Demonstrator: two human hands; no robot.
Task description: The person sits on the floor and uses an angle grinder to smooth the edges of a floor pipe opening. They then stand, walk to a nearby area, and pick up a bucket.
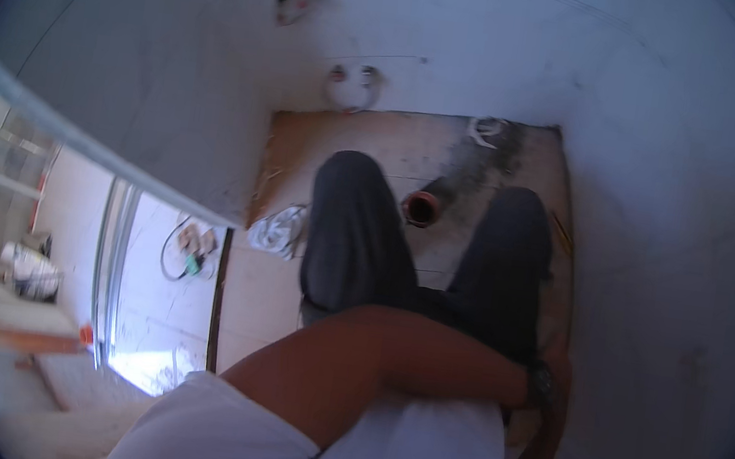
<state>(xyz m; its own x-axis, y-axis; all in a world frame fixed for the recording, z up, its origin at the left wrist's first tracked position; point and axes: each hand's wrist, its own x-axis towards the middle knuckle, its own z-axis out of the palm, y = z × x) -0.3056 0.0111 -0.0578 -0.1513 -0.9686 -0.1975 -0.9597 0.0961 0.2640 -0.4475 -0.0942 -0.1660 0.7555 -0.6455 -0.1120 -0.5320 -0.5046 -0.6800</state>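
My left arm [407,355] reaches across my lap to the right, with a dark watch [540,384] at its wrist. Just past the watch, my left hand [557,371] is by my right hip, close to the right wall. My right hand [557,405] is in the same spot, at the end of the bent right forearm. The two overlap there, and their fingers are too dim and hidden to make out. Whether either hand holds anything does not show. Both my knees, in dark grey trousers, are bent in front of me.
An open orange-brown pipe end [422,209] rises from the floor between my knees. A crumpled white bag [278,231] lies left of them. White curved pieces [486,132] lie by the back wall. Hoses [351,93] hang there. Beyond the left opening is a corded green tool [193,264].
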